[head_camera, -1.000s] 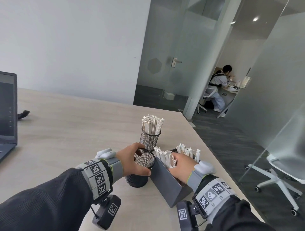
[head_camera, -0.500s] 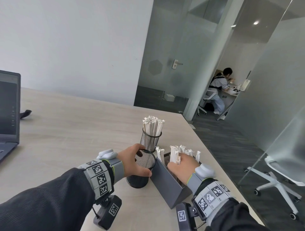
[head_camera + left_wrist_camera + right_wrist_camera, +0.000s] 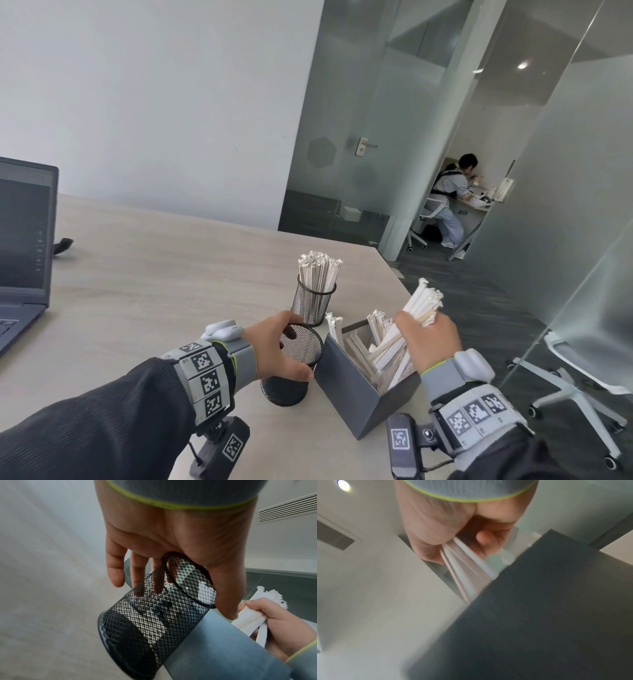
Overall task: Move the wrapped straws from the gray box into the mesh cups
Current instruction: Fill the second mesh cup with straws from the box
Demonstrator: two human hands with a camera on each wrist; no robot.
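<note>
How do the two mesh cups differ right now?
The far cup is packed with wrapped straws and stands free; the near cup has no straws in it. The left hand grips the near cup at its rim; nothing touches the far cup. Both are black mesh cups on the table.

On the table, the near mesh cup stands just left of the gray box, touching it. The far mesh cup sits behind both, straws upright in it. More straws lie in the box. A laptop rests far left; an office chair stands right, off the table
</note>
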